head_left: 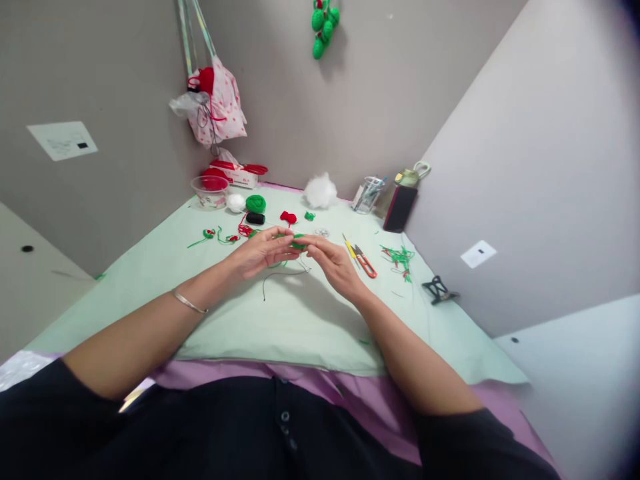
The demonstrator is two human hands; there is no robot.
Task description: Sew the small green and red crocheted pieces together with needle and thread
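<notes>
My left hand [263,252] and my right hand [334,261] meet above the pale green cloth [280,313], and both pinch a small green crocheted piece [298,243] between their fingertips. A thin dark thread [280,277] hangs from the piece and trails over the cloth below my hands. A metal bangle sits on my left wrist. Just right of my right hand lie orange-handled thread snips [365,264] and a yellow tool [350,247].
Farther back lie a green yarn ball [255,203], a white ball [236,202], a black spool [255,218], red and green crocheted bits, a clear bowl [209,191], white stuffing [321,191], a cup of tools [367,195], a dark phone [400,208]. A black clip [438,289] sits at the right edge.
</notes>
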